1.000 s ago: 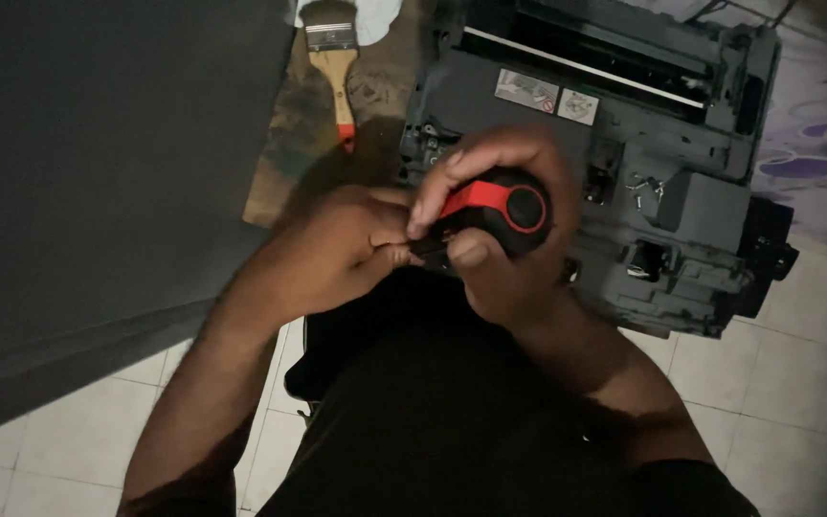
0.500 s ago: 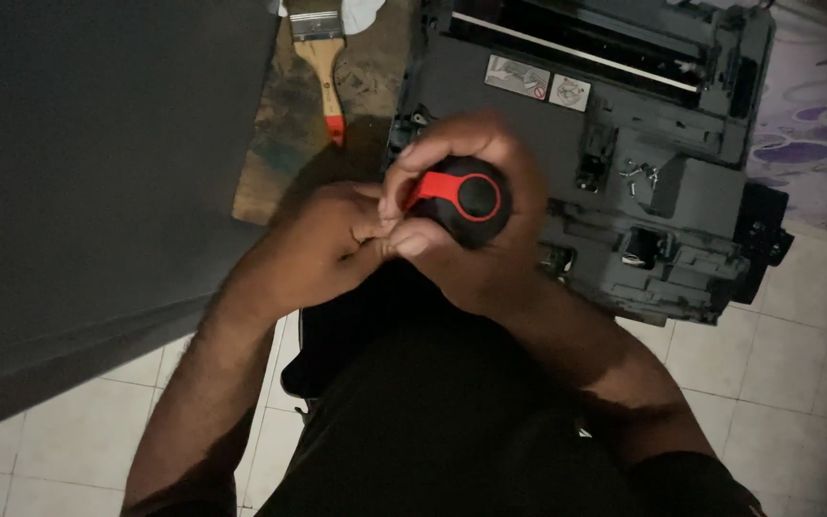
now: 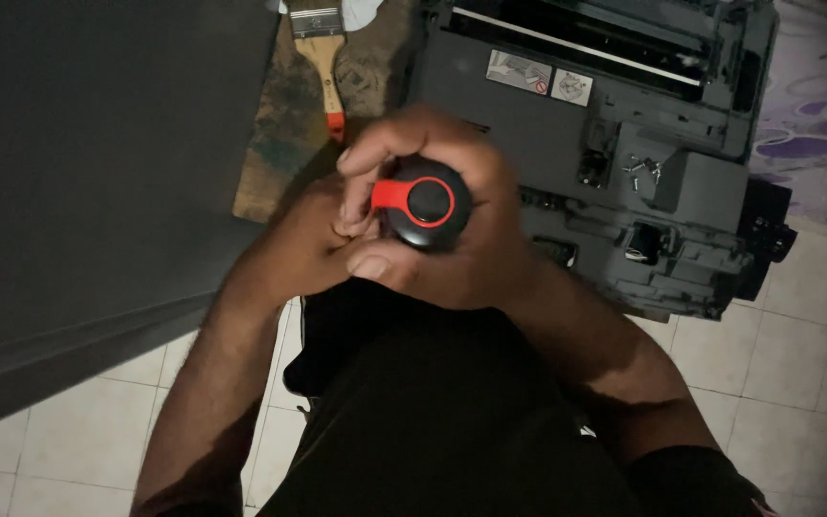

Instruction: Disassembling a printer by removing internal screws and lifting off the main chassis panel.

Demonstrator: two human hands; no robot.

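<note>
Gripping a black-and-red screwdriver handle (image 3: 420, 203) in both hands, right hand (image 3: 461, 239) wrapped around, left hand (image 3: 313, 239) pinching beside it; opened grey printer (image 3: 614, 144) on the floor, loose screws (image 3: 641, 168) already out, casing still largely assembled.

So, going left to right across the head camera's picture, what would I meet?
Dark grey panel → paintbrush on a worn wooden board → left hand → red-and-black tool handle, gripped by the right hand → opened grey printer → purple-patterned cloth.

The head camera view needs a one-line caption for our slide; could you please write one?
Both hands, right hand and left hand, grip a black-and-red tool handle above an opened grey printer; a paintbrush lies nearby.
</note>
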